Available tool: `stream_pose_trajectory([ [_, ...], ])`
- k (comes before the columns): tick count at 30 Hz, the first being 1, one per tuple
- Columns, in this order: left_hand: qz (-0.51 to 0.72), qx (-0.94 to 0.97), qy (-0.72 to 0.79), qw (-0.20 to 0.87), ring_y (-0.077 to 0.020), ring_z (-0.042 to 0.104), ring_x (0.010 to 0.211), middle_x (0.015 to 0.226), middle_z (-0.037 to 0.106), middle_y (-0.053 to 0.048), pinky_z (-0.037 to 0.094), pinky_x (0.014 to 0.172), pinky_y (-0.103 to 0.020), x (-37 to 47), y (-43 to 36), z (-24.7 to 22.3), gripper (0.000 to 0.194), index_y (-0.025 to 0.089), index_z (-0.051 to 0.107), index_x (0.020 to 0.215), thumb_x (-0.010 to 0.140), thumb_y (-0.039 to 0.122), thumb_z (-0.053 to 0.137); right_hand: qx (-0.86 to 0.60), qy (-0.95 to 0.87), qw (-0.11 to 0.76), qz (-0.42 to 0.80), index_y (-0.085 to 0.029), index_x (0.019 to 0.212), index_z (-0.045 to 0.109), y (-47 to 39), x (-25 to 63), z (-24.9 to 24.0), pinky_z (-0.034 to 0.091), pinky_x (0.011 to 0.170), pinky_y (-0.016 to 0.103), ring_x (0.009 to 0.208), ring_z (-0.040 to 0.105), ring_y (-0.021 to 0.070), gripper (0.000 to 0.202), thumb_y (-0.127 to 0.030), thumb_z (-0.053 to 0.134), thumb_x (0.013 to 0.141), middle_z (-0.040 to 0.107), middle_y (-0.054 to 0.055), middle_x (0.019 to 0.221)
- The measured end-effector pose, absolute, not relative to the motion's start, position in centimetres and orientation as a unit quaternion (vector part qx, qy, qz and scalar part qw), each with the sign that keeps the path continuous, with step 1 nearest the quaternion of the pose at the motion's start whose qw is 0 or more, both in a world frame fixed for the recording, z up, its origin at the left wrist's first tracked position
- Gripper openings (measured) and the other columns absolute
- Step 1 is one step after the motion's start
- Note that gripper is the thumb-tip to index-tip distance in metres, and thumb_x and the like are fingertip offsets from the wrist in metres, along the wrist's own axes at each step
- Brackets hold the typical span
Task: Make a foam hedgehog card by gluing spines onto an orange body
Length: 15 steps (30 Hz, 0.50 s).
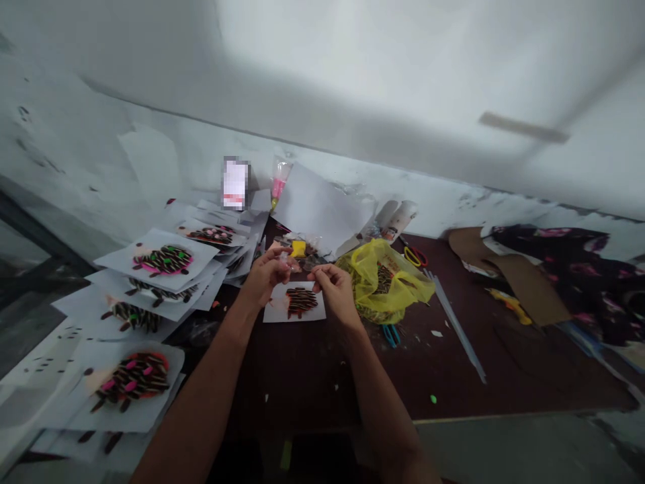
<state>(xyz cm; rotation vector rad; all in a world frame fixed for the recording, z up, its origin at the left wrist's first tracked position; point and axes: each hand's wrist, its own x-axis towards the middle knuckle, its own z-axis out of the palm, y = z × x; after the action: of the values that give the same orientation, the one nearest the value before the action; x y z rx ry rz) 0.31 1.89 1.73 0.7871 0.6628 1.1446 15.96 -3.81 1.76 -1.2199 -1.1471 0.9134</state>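
My left hand (pixel 267 274) is closed on a small clear plastic wrapper (pixel 285 261) with something pinkish in it. Opposite it, the thumb and fingers of my right hand (pixel 333 288) are pinched together; what they hold, if anything, is too small to make out. Beneath both hands lies a white card (pixel 275 313) bearing a hedgehog figure (pixel 301 302), with dark brown striped spines and a pale orange face. Just beyond my fingers sit a yellow block (pixel 299 249) and crumpled clear plastic packets. A yellow mesh bag (pixel 370 272) stands right of my right hand.
Stacked hedgehog cards (pixel 174 252) cover the left side. Behind are a lit phone (pixel 235 183), white paper (pixel 322 208) and a pink piping bag (pixel 279 181). Rightward lie blue-handled scissors (pixel 390 335), red-and-yellow-handled scissors (pixel 416 255), clear strips (pixel 456 326), brown cardboard (pixel 529 286) and dark floral cloth (pixel 559 249).
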Motion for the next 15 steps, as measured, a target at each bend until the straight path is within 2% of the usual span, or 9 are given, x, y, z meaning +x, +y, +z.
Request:
stream_pose_trajectory([
  [3, 0.484, 0.358, 0.295, 0.742, -0.0098, 0.049, 0.045, 0.052, 0.051, 0.004, 0.033, 0.038, -0.020, 0.2, 1.8, 1.7, 0.033, 0.015, 0.067, 0.087, 0.065, 0.038, 0.075, -0.521, -0.503, 0.572, 0.384, -0.019, 0.083, 0.070, -3.6, 15.8, 1.4, 0.048, 0.057, 0.026, 0.056, 0.058, 0.0124, 0.023, -0.041, 0.065, 0.081, 0.071, 0.002, 0.074],
  [6, 0.447, 0.405, 0.327, 0.727, -0.0076, 0.037, 0.036, 0.039, 0.038, 0.006, 0.025, 0.034, -0.020, 0.4, 1.5, 1.5, 0.040, 0.015, 0.067, 0.067, 0.069, 0.054, 0.074, -0.525, -0.537, 0.584, 0.308, -0.020, 0.084, 0.074, -3.6, 15.7, 1.3, 0.051, 0.068, 0.028, 0.076, 0.064, 0.0165, 0.020, -0.038, 0.066, 0.083, 0.071, 0.004, 0.084],
  [10, 0.365, 0.494, 0.344, 0.710, -0.0053, 0.029, 0.031, 0.039, 0.041, 0.005, 0.016, 0.033, -0.022, 0.7, 1.1, 1.2, 0.044, 0.017, 0.064, 0.057, 0.063, 0.058, 0.079, -0.510, -0.590, 0.580, 0.235, -0.024, 0.088, 0.078, -3.7, 15.5, 1.2, 0.052, 0.082, 0.030, 0.098, 0.064, 0.0191, 0.014, -0.031, 0.066, 0.084, 0.067, 0.007, 0.102],
  [13, 0.355, 0.516, 0.331, 0.706, -0.0049, 0.026, 0.031, 0.037, 0.034, 0.007, 0.014, 0.035, -0.023, 0.9, 0.9, 0.9, 0.046, 0.018, 0.059, 0.052, 0.067, 0.058, 0.077, -0.505, -0.606, 0.567, 0.237, -0.025, 0.092, 0.078, -3.8, 15.4, 1.1, 0.052, 0.082, 0.030, 0.098, 0.064, 0.0187, 0.016, -0.028, 0.065, 0.084, 0.067, 0.007, 0.106],
  [15, 0.371, 0.510, 0.326, 0.704, -0.0048, 0.027, 0.033, 0.038, 0.036, 0.007, 0.015, 0.036, -0.023, 1.0, 0.9, 0.8, 0.042, 0.018, 0.061, 0.053, 0.067, 0.054, 0.078, -0.514, -0.607, 0.555, 0.243, -0.025, 0.096, 0.077, -3.8, 15.3, 1.0, 0.052, 0.078, 0.029, 0.089, 0.064, 0.0173, 0.018, -0.027, 0.065, 0.083, 0.068, 0.006, 0.102],
])
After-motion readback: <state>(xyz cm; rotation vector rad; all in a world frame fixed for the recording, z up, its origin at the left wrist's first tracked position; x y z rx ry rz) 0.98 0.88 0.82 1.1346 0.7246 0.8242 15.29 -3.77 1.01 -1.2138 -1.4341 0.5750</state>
